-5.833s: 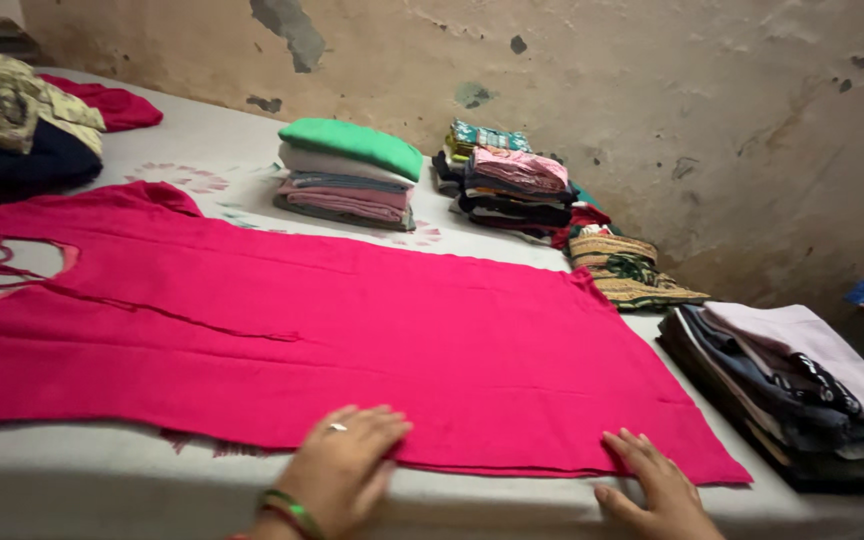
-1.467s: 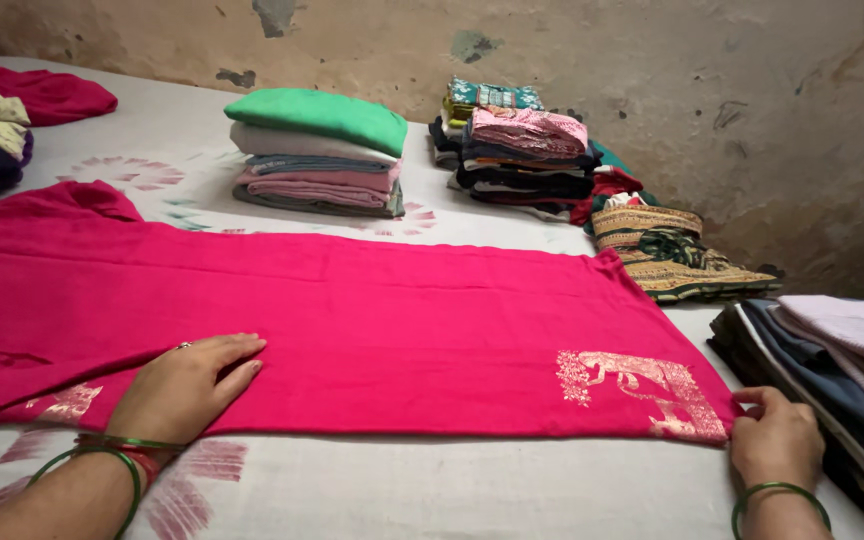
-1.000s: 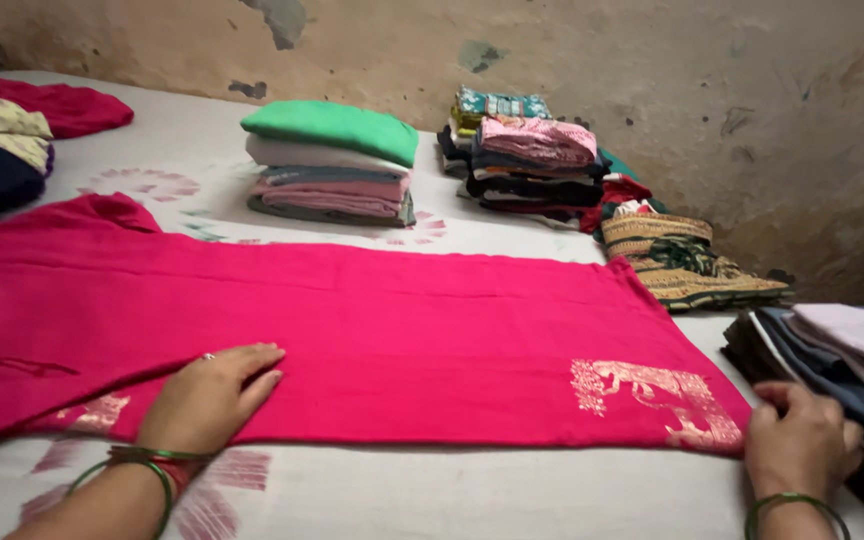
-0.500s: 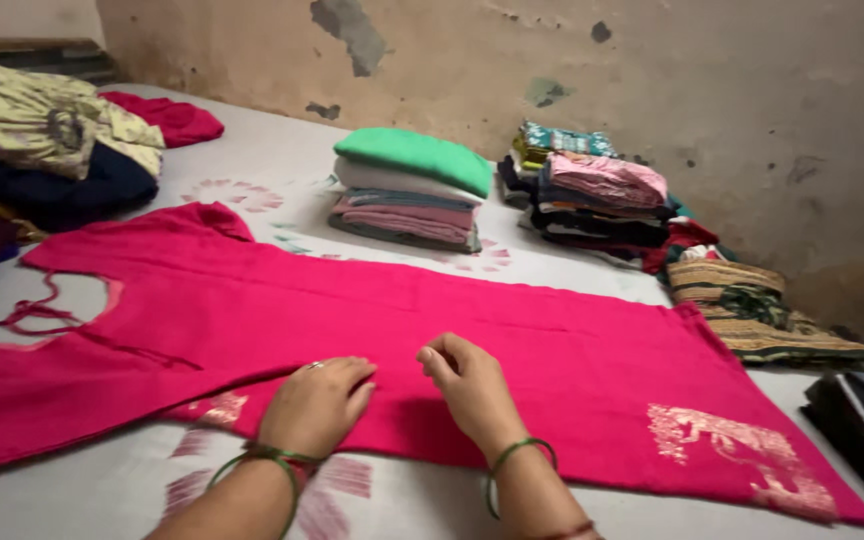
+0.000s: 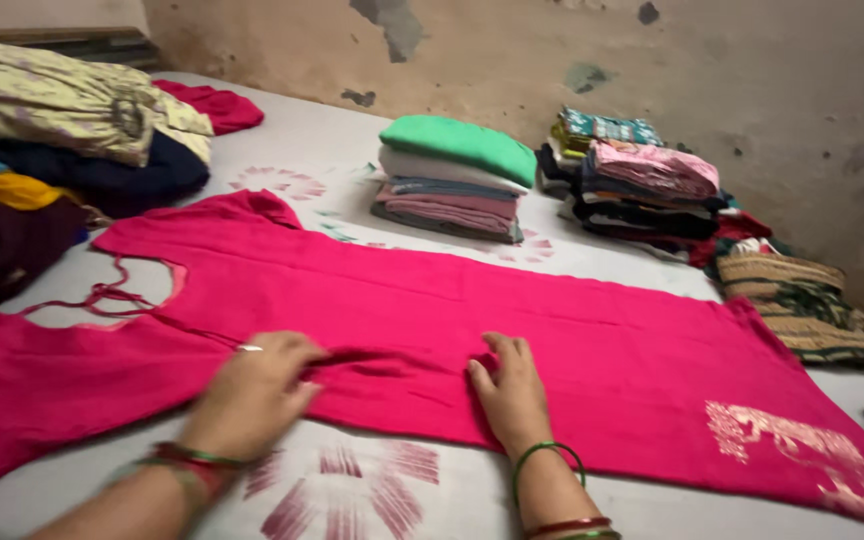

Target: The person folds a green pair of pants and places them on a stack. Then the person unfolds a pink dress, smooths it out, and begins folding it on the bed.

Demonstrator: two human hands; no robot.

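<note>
Currently a pink kurta (image 5: pixel 552 330) lies spread flat across the bed (image 5: pixel 302 135), neckline toward the left edge, hem with a gold printed motif (image 5: pixel 802 450) toward the right. Left hand (image 5: pixel 252 390) is blurred; fingers curl at a small ridge of fabric near the front edge, apparently pinching it, though the grip is not certain. Right hand (image 5: pixel 512 390) rests released, palm down on the cloth just beside that ridge.

Judgement: fabric is thin, soft, light, limp; it wrinkles easily and is best taken at hem, side seam or shoulder.

Surroundings: folded stack with a green top (image 5: pixel 457 175) and a mixed folded stack (image 5: pixel 642 185) toward the far edge; loose clothes heap (image 5: pixel 42 150) at the far left corner; woven patterned piece (image 5: pixel 802 300) at right. Nothing lies on the kurta.
</note>
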